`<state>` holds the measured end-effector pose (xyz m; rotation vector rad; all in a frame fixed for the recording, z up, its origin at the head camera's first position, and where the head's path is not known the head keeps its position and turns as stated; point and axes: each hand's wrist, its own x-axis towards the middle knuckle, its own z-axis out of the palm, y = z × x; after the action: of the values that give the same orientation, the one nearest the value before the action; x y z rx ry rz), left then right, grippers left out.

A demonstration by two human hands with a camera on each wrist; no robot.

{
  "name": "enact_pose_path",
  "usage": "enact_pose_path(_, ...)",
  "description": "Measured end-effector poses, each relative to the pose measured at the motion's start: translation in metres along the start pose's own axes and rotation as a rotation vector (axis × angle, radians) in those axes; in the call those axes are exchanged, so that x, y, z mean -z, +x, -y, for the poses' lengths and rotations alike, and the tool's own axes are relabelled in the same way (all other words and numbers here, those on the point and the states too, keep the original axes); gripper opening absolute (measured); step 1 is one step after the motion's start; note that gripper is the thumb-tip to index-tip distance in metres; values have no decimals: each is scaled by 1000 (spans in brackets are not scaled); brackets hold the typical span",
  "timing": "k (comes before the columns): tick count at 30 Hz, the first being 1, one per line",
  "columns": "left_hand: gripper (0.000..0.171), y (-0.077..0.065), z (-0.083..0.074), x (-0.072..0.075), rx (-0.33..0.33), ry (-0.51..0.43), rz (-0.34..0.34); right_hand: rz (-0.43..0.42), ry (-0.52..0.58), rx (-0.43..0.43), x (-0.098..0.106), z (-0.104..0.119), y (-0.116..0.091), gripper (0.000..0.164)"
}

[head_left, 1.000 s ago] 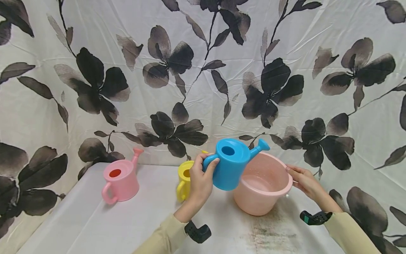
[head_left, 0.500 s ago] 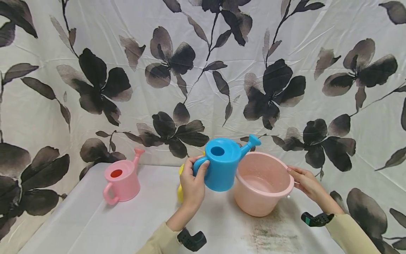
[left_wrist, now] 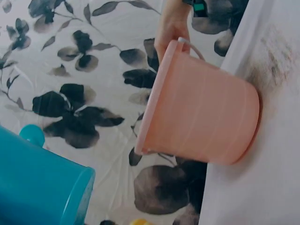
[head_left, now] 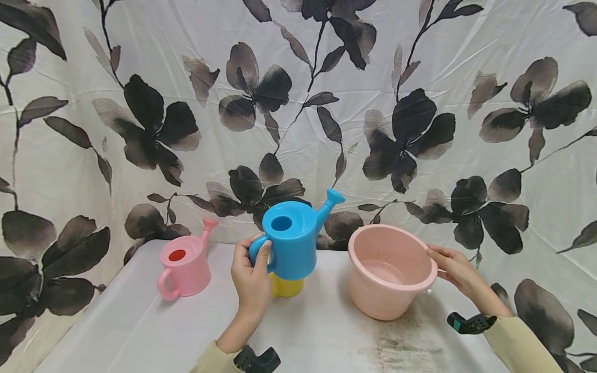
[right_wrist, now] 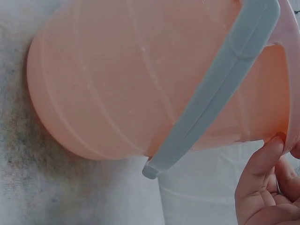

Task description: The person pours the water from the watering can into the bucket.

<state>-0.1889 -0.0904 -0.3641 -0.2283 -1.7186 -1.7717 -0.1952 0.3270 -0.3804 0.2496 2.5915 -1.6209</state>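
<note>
My left hand [head_left: 252, 282] grips the handle of a blue watering can [head_left: 295, 243], held up off the table with its spout pointing up and right. Part of its body shows at the lower left of the left wrist view. With my right hand [head_left: 454, 269] I pinch the right rim of a pink bucket [head_left: 387, 298]. In the right wrist view the fingertips [right_wrist: 274, 145] lie at the rim, and a grey bail handle [right_wrist: 211, 89] hangs across the bucket's side. Behind and below the blue can, a yellow watering can [head_left: 288, 288] is mostly hidden.
A pink watering can [head_left: 193, 269] stands at the left of the white table [head_left: 135, 321]. A dark smudged stain [head_left: 406, 347] marks the tabletop in front of the bucket. A floral-print cloth [head_left: 298, 129] hangs behind the table.
My left hand has carried the blue watering can leftward, away from the bucket, until it overlaps the yellow can in the head view. My right hand has stayed on the bucket's rim.
</note>
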Motion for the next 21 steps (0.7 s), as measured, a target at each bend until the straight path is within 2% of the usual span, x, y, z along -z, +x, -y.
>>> enact_pose_path(8, 29, 9, 9, 29, -7, 70, -117, -1, -20, -3, 2, 0, 2, 71)
enact_pose_path(15, 32, 9, 20, 45, 46, 144, -180, 2, -33, -9, 3, 3, 4, 70)
enact_pose_path(21, 33, 7, 36, 59, 52, 171, -229, 12, -22, -6, 4, 2, 8, 71)
